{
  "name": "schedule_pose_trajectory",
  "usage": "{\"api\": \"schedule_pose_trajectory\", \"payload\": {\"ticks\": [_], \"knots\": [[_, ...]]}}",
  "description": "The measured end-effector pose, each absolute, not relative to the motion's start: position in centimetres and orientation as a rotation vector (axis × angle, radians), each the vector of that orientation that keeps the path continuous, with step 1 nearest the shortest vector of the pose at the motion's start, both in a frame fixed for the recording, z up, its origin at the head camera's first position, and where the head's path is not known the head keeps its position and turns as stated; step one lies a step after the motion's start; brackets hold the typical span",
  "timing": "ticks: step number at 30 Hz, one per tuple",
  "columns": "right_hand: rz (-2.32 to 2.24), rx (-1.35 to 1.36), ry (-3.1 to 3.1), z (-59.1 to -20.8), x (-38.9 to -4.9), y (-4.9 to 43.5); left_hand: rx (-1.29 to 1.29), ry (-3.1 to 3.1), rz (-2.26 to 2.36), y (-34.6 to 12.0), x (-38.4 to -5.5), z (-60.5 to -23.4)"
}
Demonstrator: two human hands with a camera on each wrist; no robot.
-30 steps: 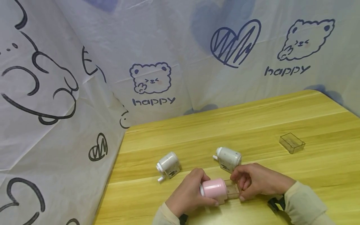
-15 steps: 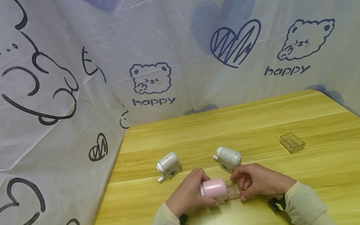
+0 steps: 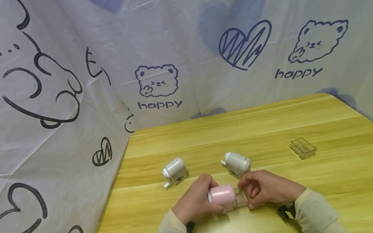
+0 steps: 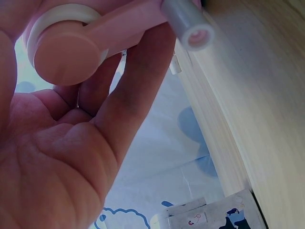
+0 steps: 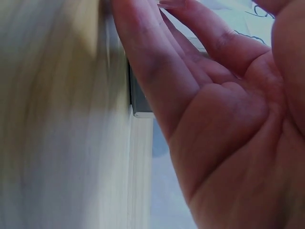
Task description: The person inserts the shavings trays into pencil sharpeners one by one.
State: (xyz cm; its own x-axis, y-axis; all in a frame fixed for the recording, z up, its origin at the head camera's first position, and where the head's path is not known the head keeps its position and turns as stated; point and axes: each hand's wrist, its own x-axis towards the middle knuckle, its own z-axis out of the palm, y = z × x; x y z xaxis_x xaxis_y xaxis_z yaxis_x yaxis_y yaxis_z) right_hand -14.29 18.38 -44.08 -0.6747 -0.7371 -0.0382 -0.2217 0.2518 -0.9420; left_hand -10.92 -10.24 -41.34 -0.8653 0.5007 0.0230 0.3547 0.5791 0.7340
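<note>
On the table, a pink crank pencil sharpener (image 3: pixel 222 195) lies between the two hands. My left hand (image 3: pixel 196 199) grips its body from the left, the thumb in front and the fingers behind. In the left wrist view the pink crank arm (image 4: pixel 126 26) and its grey handle show close up. My right hand (image 3: pixel 269 187) pinches the end of a clear shavings drawer (image 3: pixel 240 198) at the sharpener's right side. Part of this drawer shows outside the body. The right wrist view shows the palm and fingers (image 5: pixel 152 67), but the drawer is hidden there.
Behind the hands stand two off-white crank sharpeners, a left sharpener (image 3: pixel 175 170) and a right sharpener (image 3: pixel 237 164), the latter close to the right fingers. A loose clear drawer (image 3: pixel 303 149) lies farther right on the wooden table (image 3: pixel 204 139). A printed cloth (image 3: pixel 198 58) hangs behind.
The drawer at the pink sharpener's side shifts very slightly with the right fingers, out and then back in. The left hand and the other things stay put.
</note>
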Motion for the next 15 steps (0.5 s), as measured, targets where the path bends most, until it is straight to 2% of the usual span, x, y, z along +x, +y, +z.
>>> {"api": "schedule_pose_trajectory", "payload": {"ticks": [15], "knots": [[-1.444, -0.851, 2.011, -44.27, -14.35, 18.21, 0.721, 2.637, 1.137, -10.16, -10.86, -41.16]]}}
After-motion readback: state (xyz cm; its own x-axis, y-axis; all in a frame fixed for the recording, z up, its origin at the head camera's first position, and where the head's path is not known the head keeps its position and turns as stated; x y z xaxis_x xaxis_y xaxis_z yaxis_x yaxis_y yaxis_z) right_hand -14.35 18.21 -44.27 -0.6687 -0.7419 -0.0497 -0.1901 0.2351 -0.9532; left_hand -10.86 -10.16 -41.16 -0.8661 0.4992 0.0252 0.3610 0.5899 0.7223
